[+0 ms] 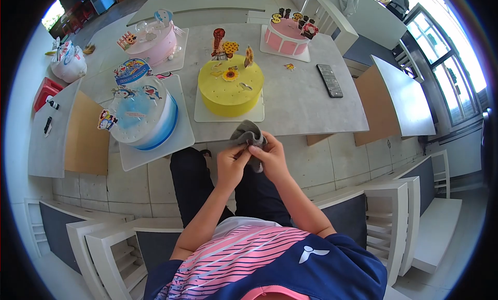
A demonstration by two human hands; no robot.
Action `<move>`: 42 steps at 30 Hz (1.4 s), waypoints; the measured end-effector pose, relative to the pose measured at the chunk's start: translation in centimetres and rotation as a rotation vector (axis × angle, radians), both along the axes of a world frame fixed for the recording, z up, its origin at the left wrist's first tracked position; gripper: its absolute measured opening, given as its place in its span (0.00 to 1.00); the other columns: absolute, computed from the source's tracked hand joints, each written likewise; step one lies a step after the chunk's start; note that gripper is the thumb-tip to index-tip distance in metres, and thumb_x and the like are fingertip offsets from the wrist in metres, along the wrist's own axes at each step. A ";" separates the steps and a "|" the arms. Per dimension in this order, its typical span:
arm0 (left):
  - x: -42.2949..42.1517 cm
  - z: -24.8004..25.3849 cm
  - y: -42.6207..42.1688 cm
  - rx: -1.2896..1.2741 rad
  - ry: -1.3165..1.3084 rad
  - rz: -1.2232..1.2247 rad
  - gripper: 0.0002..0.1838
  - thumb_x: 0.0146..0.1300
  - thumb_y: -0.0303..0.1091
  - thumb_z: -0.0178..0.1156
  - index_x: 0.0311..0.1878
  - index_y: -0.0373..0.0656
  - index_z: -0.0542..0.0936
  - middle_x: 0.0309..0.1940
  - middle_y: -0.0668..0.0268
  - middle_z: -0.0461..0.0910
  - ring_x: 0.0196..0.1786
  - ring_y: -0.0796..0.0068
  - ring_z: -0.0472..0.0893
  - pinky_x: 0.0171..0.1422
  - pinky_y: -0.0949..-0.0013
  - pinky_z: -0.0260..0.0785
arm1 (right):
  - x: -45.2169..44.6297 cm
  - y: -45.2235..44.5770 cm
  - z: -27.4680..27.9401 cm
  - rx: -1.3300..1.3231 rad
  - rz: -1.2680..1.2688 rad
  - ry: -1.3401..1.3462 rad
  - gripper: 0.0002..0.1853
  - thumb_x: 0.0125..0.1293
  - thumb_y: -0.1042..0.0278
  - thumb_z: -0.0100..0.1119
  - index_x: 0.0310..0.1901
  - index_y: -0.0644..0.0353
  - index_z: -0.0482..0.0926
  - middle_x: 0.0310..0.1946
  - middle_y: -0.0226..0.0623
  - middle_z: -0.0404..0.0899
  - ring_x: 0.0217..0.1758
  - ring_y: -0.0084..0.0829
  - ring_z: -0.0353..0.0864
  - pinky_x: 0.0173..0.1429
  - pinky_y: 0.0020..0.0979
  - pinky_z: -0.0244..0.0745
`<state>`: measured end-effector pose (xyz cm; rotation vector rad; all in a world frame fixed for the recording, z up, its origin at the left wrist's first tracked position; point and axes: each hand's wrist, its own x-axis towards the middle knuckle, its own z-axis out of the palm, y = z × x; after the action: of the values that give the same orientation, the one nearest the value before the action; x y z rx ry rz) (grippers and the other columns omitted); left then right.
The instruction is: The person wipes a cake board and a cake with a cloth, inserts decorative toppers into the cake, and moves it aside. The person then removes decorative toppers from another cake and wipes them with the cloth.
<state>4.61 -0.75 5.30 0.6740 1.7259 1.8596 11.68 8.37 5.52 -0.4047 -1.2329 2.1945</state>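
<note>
A crumpled grey cloth (246,131) is held in front of my body, just short of the table's near edge. My left hand (231,164) pinches its lower part, and my right hand (272,156) grips it from the other side, the two thumbs almost meeting. Part of the cloth hangs below the fingers. Straight beyond it stands a yellow cake (228,95) with sunflower decorations on a white square board. Left of that is a blue and white cake (142,110) with cartoon toppers. Neither hand touches a cake.
The grey table (311,110) also bears a pink cake (155,43) at far left, another pink cake (285,35) at far right and a phone (330,80). A small loose decoration (289,66) lies near the phone. White benches (386,225) stand behind me on both sides.
</note>
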 end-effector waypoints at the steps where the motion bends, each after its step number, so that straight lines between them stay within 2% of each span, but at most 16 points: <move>1: 0.1 -0.1 0.0 -0.003 -0.001 0.004 0.08 0.56 0.29 0.58 0.35 0.34 0.80 0.22 0.71 0.75 0.24 0.87 0.70 0.28 0.82 0.60 | 0.2 0.6 -0.2 -0.005 0.011 -0.035 0.15 0.53 0.81 0.58 0.45 0.68 0.72 0.35 0.33 0.77 0.35 0.19 0.75 0.41 0.21 0.71; 3: 0.5 -0.2 -0.1 0.034 0.030 0.005 0.08 0.56 0.29 0.58 0.35 0.34 0.80 0.22 0.71 0.75 0.24 0.86 0.70 0.28 0.81 0.61 | 0.2 1.1 0.0 0.032 0.016 -0.086 0.10 0.53 0.80 0.58 0.39 0.67 0.75 0.31 0.32 0.78 0.30 0.18 0.76 0.37 0.21 0.72; 7: 0.3 0.0 -0.5 0.049 0.060 -0.033 0.08 0.56 0.29 0.58 0.35 0.34 0.80 0.22 0.71 0.75 0.24 0.86 0.70 0.28 0.82 0.60 | -0.1 2.4 0.4 -0.037 -0.023 -0.102 0.10 0.55 0.78 0.57 0.40 0.67 0.74 0.31 0.33 0.78 0.31 0.19 0.76 0.37 0.22 0.72; 9: 0.1 0.0 -0.7 0.088 0.019 -0.021 0.07 0.56 0.29 0.58 0.34 0.34 0.80 0.22 0.70 0.75 0.23 0.86 0.69 0.28 0.82 0.60 | -0.4 3.2 1.6 -0.105 -0.188 -0.026 0.09 0.57 0.75 0.54 0.40 0.66 0.74 0.30 0.33 0.78 0.30 0.20 0.77 0.35 0.21 0.72; 12: 0.3 0.6 -0.5 0.090 -0.095 0.105 0.09 0.56 0.31 0.58 0.33 0.32 0.79 0.20 0.69 0.75 0.23 0.87 0.68 0.28 0.80 0.61 | 0.1 1.5 2.7 -0.122 -0.092 -0.051 0.10 0.60 0.71 0.51 0.42 0.65 0.73 0.32 0.34 0.78 0.31 0.22 0.77 0.35 0.21 0.71; 14: 0.2 0.9 -0.4 0.055 -0.097 0.106 0.08 0.56 0.30 0.58 0.31 0.33 0.79 0.21 0.69 0.75 0.23 0.87 0.69 0.28 0.81 0.60 | 0.7 0.2 0.0 0.056 0.092 -0.068 0.18 0.61 0.64 0.49 0.51 0.65 0.70 0.43 0.34 0.74 0.45 0.22 0.73 0.49 0.21 0.66; 16: 0.4 1.0 -0.4 0.023 -0.101 0.105 0.07 0.56 0.29 0.57 0.29 0.34 0.79 0.21 0.69 0.75 0.23 0.86 0.69 0.27 0.82 0.59 | -0.1 -2.1 1.9 -0.173 0.063 0.085 0.19 0.61 0.66 0.48 0.53 0.66 0.68 0.46 0.34 0.73 0.48 0.21 0.71 0.53 0.21 0.63; 20: 0.6 1.0 -0.8 -0.002 0.032 0.048 0.06 0.54 0.30 0.59 0.29 0.36 0.79 0.20 0.70 0.75 0.23 0.86 0.70 0.27 0.81 0.59 | 0.0 -1.0 0.3 -0.163 -0.007 -0.022 0.16 0.60 0.72 0.50 0.50 0.67 0.70 0.43 0.35 0.74 0.44 0.21 0.73 0.49 0.21 0.66; 23: 0.6 0.4 -0.9 0.023 0.083 0.023 0.05 0.54 0.29 0.59 0.30 0.37 0.79 0.20 0.71 0.75 0.23 0.86 0.70 0.27 0.80 0.59 | 0.2 0.2 0.2 0.016 -0.024 -0.027 0.11 0.55 0.81 0.54 0.42 0.68 0.74 0.33 0.34 0.78 0.33 0.18 0.76 0.39 0.20 0.71; 27: 0.6 0.5 -0.8 0.054 0.101 0.004 0.06 0.55 0.28 0.58 0.33 0.37 0.80 0.21 0.70 0.76 0.23 0.86 0.70 0.28 0.81 0.61 | 0.3 0.6 0.6 0.137 -0.044 -0.086 0.10 0.54 0.81 0.55 0.41 0.68 0.74 0.32 0.33 0.78 0.33 0.18 0.75 0.40 0.20 0.71; 30: 0.5 0.6 -0.6 0.070 0.172 0.021 0.06 0.55 0.27 0.57 0.35 0.37 0.80 0.22 0.69 0.76 0.24 0.85 0.71 0.29 0.81 0.62 | -0.1 0.7 0.9 0.059 -0.062 -0.028 0.11 0.56 0.80 0.53 0.42 0.68 0.73 0.33 0.34 0.77 0.34 0.20 0.76 0.41 0.21 0.72; 32: 0.4 0.5 -0.9 0.079 0.137 0.030 0.06 0.55 0.27 0.58 0.35 0.36 0.80 0.22 0.69 0.76 0.24 0.85 0.70 0.29 0.80 0.62 | -0.1 1.6 1.1 -0.192 -0.213 0.034 0.14 0.57 0.80 0.50 0.46 0.67 0.71 0.35 0.36 0.77 0.37 0.21 0.76 0.42 0.23 0.72; 34: 0.2 1.0 -1.1 0.092 0.098 0.038 0.06 0.55 0.28 0.58 0.35 0.36 0.80 0.22 0.68 0.76 0.23 0.85 0.70 0.28 0.80 0.62 | 0.3 1.9 1.2 -0.185 -0.233 0.057 0.16 0.57 0.80 0.49 0.49 0.66 0.69 0.37 0.36 0.76 0.39 0.23 0.76 0.44 0.25 0.71; 36: -0.5 1.7 -1.4 -0.172 0.112 -0.086 0.08 0.53 0.27 0.59 0.36 0.35 0.79 0.23 0.65 0.78 0.25 0.83 0.73 0.30 0.78 0.64 | 0.7 1.4 1.3 0.055 -0.091 -0.058 0.18 0.55 0.80 0.51 0.49 0.65 0.69 0.38 0.36 0.76 0.40 0.23 0.75 0.45 0.23 0.70; 40: -2.0 1.4 -1.8 -0.182 0.245 -0.189 0.09 0.52 0.27 0.59 0.36 0.34 0.78 0.26 0.62 0.79 0.29 0.80 0.76 0.33 0.75 0.67 | 0.2 0.5 1.3 0.526 0.043 -0.288 0.14 0.52 0.81 0.55 0.42 0.64 0.72 0.32 0.30 0.76 0.34 0.17 0.71 0.40 0.21 0.68; 42: -2.3 1.2 -1.8 -0.227 0.377 -0.242 0.08 0.52 0.26 0.59 0.36 0.34 0.78 0.29 0.60 0.80 0.32 0.78 0.78 0.36 0.73 0.68 | -0.1 0.7 1.4 0.432 0.061 -0.271 0.11 0.52 0.80 0.56 0.39 0.64 0.73 0.29 0.28 0.75 0.32 0.16 0.70 0.37 0.19 0.67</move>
<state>2.28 -2.54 6.53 1.1392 1.9457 1.4107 11.53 9.12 6.92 -0.4982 -1.8363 1.8897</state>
